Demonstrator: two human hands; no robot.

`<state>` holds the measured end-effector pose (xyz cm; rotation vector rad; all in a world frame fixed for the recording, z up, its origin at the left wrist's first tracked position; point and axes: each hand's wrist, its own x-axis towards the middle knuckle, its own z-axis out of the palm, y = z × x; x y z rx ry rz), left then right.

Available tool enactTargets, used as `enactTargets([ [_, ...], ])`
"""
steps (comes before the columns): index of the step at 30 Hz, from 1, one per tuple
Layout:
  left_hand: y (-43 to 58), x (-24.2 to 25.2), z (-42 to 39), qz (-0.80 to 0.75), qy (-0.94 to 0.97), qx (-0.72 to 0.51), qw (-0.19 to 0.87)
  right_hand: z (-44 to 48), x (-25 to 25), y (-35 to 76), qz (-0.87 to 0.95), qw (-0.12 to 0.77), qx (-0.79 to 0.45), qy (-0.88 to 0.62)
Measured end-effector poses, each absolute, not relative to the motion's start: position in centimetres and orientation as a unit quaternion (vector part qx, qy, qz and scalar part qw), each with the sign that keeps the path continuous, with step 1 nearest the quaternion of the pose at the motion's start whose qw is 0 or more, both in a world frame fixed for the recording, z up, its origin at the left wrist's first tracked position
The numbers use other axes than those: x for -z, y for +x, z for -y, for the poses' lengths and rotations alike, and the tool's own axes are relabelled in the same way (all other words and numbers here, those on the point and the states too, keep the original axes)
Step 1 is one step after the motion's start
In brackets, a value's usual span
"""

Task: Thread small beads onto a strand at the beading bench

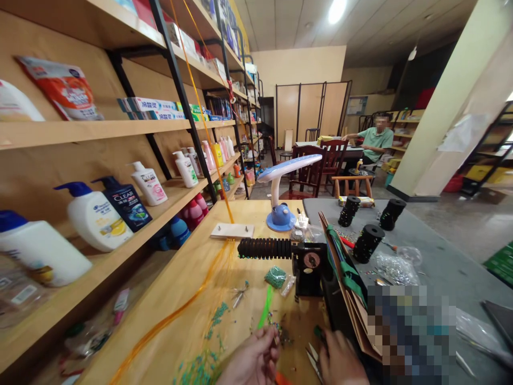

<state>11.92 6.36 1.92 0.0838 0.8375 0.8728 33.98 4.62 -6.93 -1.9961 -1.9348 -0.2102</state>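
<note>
- Left hand (251, 359): low at the near edge of the wooden table (188, 299), fingers curled and pinched together at the near end of a green strip (265, 307); it appears to grip that end, presumably to keep the strip taut and steady.
- Right hand (340, 359): just beside the left, knuckles up, closed round a pair of scissors (312, 359) whose blades point toward the left hand; the hold is partly cut off by the frame's lower edge.
- Green strip: runs from the left fingertips away across the table toward a small bag of green beads (275, 276).
- Loose beads (208, 353): scattered on the wood left of the hands, within easy reach.
- Orange cord (192, 305): descends from the upper shelving and trails along the table, apart from both hands.
- Black ribbed roller on a clamp stand (280, 249): fixed mid-table, beyond the hands.
- Blue desk lamp (282, 187): at the far end.
- Shelves of bottles (120, 206): along the left wall.
- Seated person (374, 140): well apart, in the background.
</note>
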Motion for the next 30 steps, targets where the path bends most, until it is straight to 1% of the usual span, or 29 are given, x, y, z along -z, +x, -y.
enactTargets([
  [3,11.8,-0.7,-6.1,-0.431,0.036,-0.409,0.803,-4.6,7.1,33.4,0.683,0.138,0.105,-0.710],
  [7,11.3,0.7,-5.9,-0.440,0.055,-0.418,0.793,-4.6,7.0,33.3,0.684,0.121,0.118,-0.709],
  [13,10.5,1.6,-5.7,-0.433,0.084,-0.425,0.790,-4.3,6.6,33.3,0.686,0.138,0.116,-0.705],
  [19,10.0,1.5,-5.2,-0.440,0.088,-0.410,0.794,-4.1,6.0,33.3,0.701,0.138,0.121,-0.689],
  [28,10.0,1.5,-4.7,-0.408,0.094,-0.410,0.811,-3.9,5.0,34.0,0.703,0.137,0.122,-0.687],
  [30,10.0,1.5,-4.6,-0.413,0.095,-0.417,0.804,-3.9,4.8,34.3,0.711,0.149,0.118,-0.677],
])
